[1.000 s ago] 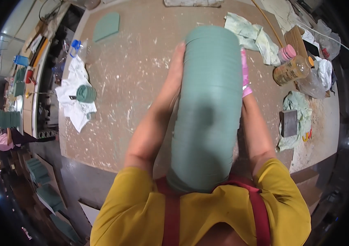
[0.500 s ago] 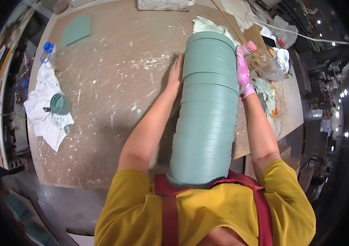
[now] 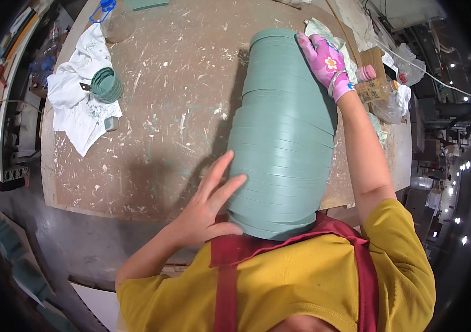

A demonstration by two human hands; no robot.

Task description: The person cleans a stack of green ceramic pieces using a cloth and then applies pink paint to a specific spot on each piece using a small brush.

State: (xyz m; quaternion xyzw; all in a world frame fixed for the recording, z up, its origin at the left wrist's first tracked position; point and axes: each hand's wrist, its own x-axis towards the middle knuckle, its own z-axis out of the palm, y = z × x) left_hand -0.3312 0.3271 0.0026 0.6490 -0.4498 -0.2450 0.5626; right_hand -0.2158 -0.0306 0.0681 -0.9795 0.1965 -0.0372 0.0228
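Observation:
A tall stack of grey-green rounded slabs (image 3: 282, 141) rises from the table towards my chest, its layers slightly uneven. My bare left hand (image 3: 209, 202) rests against the left side of its near end, fingers spread. On the far right edge of the stack lies my right hand (image 3: 324, 63), in a pink flowered glove, with its fingers stretched out along the top layers. The side of the stack turned away from me is hidden.
On the paint-flecked table (image 3: 163, 110), a white cloth (image 3: 78, 97) at left holds a green tub (image 3: 106, 84) with a tool in it. A similar green slab (image 3: 147, 4) lies at the far edge. Bottles, a cardboard box (image 3: 372, 58) and plastic bags (image 3: 409, 66) crowd the right side.
My left hand has come back from the far left side of the stack to its near end. My right hand has moved up onto its far right edge. The view has shifted.

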